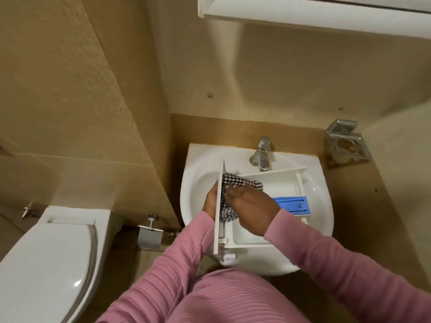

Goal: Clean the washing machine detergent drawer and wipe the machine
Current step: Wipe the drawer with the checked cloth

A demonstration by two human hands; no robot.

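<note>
A white detergent drawer (277, 180) rests across the white sink (198, 183), its front panel standing on edge at the left. A blue insert (292, 205) sits in its right compartment. My left hand (210, 202) grips the front panel from the outer side, partly hidden behind it. My right hand (251, 206) presses a black-and-white checked cloth (235, 183) into the drawer's left compartment. The washing machine is not in view.
A chrome tap (262, 153) stands at the back of the sink. A metal holder (347, 143) is fixed to the wall at the right. A white toilet (53, 259) is at the lower left, with a wall valve (151, 227) between it and the sink. A white cabinet (314, 10) hangs overhead.
</note>
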